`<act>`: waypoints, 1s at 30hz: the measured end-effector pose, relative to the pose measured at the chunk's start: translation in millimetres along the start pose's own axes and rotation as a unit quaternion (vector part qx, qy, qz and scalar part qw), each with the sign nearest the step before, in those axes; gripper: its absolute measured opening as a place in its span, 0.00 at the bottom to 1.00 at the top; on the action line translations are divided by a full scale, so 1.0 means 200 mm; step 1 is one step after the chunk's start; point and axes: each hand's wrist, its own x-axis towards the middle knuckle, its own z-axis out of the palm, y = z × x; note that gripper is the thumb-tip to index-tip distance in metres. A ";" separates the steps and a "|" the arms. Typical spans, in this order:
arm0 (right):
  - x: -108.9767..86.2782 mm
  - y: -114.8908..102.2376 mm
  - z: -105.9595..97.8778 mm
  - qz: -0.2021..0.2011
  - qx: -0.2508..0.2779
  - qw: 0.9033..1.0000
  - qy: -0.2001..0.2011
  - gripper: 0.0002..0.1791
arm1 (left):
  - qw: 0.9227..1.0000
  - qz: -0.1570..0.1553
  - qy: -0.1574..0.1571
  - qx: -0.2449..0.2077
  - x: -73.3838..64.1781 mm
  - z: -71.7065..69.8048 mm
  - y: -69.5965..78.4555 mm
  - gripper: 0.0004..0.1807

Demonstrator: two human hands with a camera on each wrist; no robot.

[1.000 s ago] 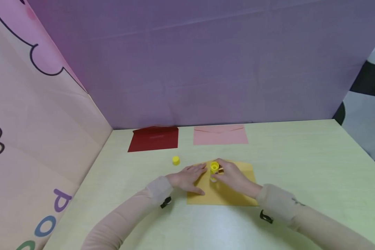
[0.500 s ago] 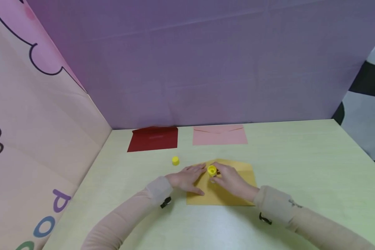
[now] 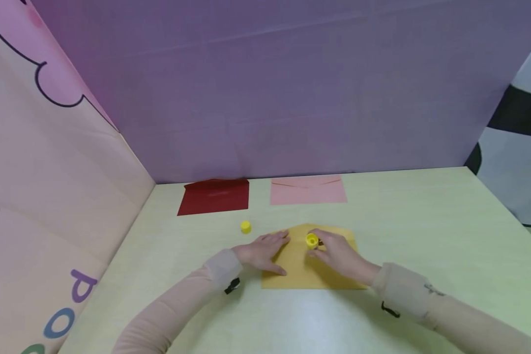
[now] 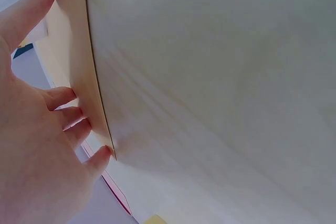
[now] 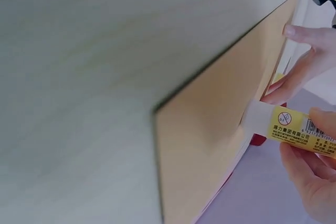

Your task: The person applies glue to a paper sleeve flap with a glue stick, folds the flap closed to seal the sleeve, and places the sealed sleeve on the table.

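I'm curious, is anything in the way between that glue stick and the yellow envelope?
Nothing visible is. The glue stick, held in the right hand, appears to meet the envelope with its white end. The left hand rests on the envelope's left side, apart from the stick.

The side of the flat yellow paper envelope [image 3: 298, 263] toward the left edge of the table [image 3: 425, 211] is partly covered by the left hand [image 3: 263, 251], the opposite side by the right hand [image 3: 340, 255]. The yellow end of the yellow-and-white cylindrical glue stick [image 5: 294, 129] is cut off in the right wrist view; its smallest print cannot be read.
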 end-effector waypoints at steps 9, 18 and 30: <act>-0.03 0.07 -0.04 -0.002 0.040 0.999 0.007 0.14 | 1.000 -0.002 0.000 -0.004 0.01 0.02 -0.01 0.48; -0.07 0.11 -0.07 0.017 0.053 0.998 0.016 0.14 | 1.000 0.004 0.002 -0.007 0.01 0.01 -0.01 0.48; -0.13 0.17 -0.16 0.091 0.090 0.991 0.026 0.13 | 1.000 0.003 0.000 -0.008 0.01 0.01 0.00 0.48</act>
